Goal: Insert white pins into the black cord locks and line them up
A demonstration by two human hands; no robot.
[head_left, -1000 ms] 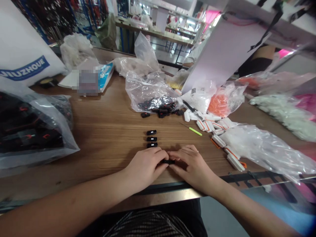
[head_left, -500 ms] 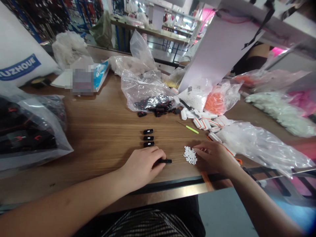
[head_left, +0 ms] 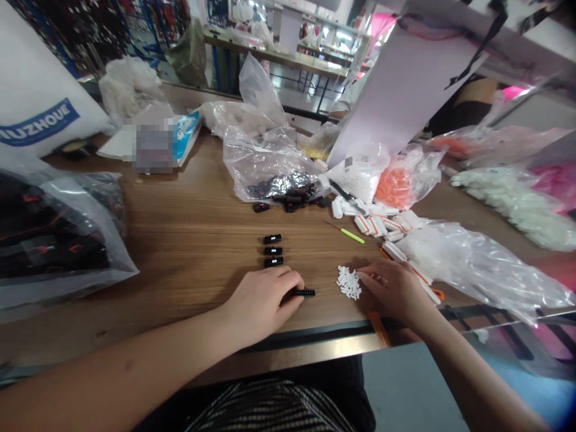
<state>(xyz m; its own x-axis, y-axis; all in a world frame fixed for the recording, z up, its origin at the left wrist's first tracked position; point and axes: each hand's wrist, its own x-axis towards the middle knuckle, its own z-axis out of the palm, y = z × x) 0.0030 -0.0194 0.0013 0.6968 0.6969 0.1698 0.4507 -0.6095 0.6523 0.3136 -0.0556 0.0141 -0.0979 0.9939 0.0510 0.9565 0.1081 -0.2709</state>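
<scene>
Fingers (head_left: 290, 284) of the left hand (head_left: 263, 297) curl together against a black plastic clip (head_left: 302, 292), those of the right hand (head_left: 396, 288) lying slightly spread beside a heap of white bits (head_left: 348, 282).

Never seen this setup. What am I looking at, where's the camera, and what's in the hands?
No machine here: these are a person's bare hands, filmed by one camera worn on the head, looking forward and down. On the wooden table lie three small black plastic parts in a row and a pile of tiny white pieces. The left hand has its fingertips against a fourth black part. The right hand sits beside the white pile, with nothing visibly held. Behind them is a clear plastic bag of black parts.
</scene>
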